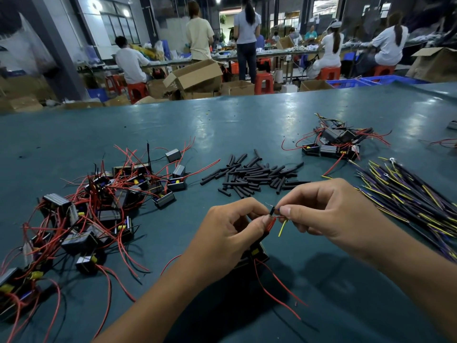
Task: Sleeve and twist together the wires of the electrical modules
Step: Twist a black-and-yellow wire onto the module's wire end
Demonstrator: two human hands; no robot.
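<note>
My left hand point(230, 233) pinches a red wire point(272, 222) that belongs to a small black module point(257, 253) hanging just below the hand, partly hidden by it. My right hand point(329, 214) pinches the end of a black cable with a yellow lead point(282, 227) and a blue lead sticking out. The fingertips of both hands meet above the table, with a short black sleeve point(272, 211) between them. Two more red wires point(274, 293) trail from the module toward me.
A heap of modules with red wires point(99, 209) lies at the left. Loose black sleeves point(252, 175) lie in the middle, a smaller module pile point(333, 142) at the far right, and a bundle of black cables point(415, 201) at the right. People work at benches behind the green table point(173, 125).
</note>
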